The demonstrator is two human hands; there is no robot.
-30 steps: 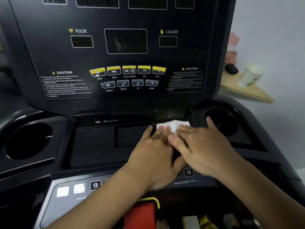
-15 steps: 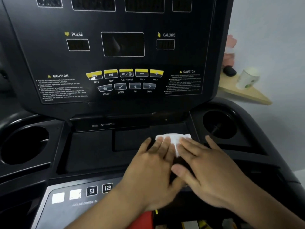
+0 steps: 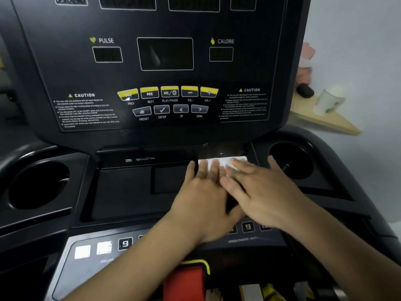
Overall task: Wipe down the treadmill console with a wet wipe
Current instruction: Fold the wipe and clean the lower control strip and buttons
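Observation:
The black treadmill console (image 3: 165,118) fills the view, with yellow and grey buttons under dark displays. A white wet wipe (image 3: 223,162) lies on the recessed tray below the panel, at its right end, against the back ledge. My left hand (image 3: 204,192) and my right hand (image 3: 260,190) lie side by side with straight fingers pressing flat on the wipe. Only the wipe's far edge shows past the fingertips; the hands hide the remainder.
Round cup holders sit at the left (image 3: 39,185) and right (image 3: 290,159) of the tray. A red stop button (image 3: 184,281) is near the bottom edge. A wooden shelf (image 3: 325,120) at the right carries a paper cup (image 3: 329,101).
Both hands slid the wipe toward me, then pushed it back up the tray to the ledge under the panel. The camera view also shifted slightly.

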